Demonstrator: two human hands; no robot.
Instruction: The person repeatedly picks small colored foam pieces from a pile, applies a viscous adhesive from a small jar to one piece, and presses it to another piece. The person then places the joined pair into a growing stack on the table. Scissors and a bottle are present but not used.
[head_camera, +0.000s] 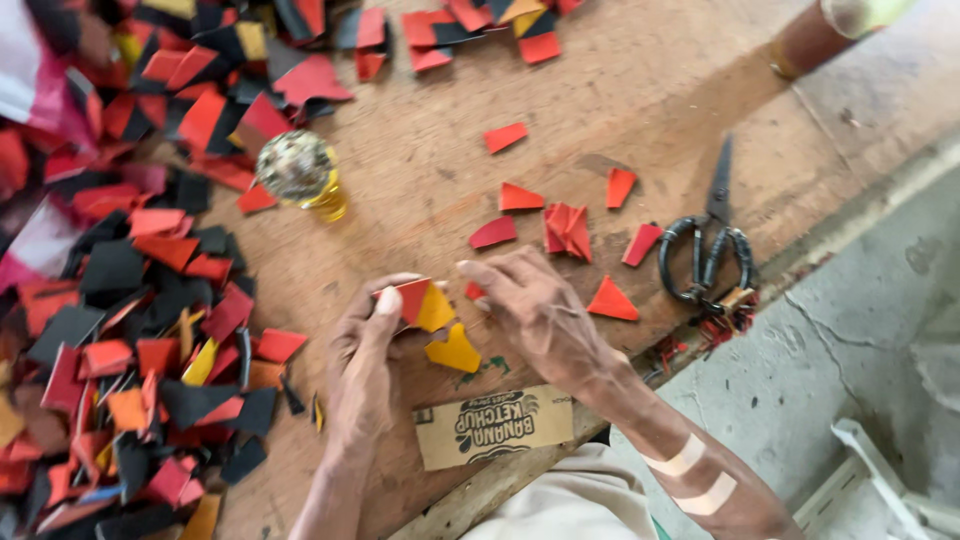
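Red-and-yellow piece (422, 304) pinched in left hand (362, 345), right hand (535, 310) loose, near table edge (850, 215).

Soft daylight, faint shadows, motion-blurred left edge

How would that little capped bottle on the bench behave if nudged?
The small bottle seems to lie on its side on the wooden bench, so it may well roll. It looks light for its size, easy to knock. The scrap pile beside it would probably stop it on that side.
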